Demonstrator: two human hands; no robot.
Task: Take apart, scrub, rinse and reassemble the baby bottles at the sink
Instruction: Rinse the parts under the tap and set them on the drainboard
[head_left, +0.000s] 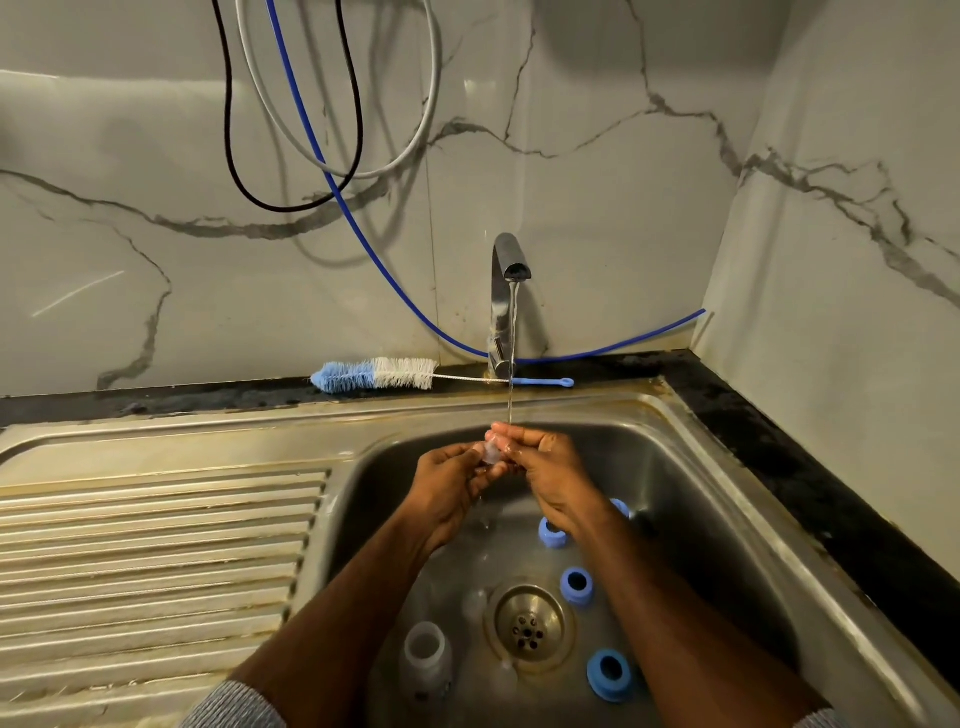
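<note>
Under the tap, water running, left hand and right hand both pinch a small clear teat in the stream. Below the tap, in the sink: 4 blue rings, 1 bottle. Brush lies left of the tap.
</note>
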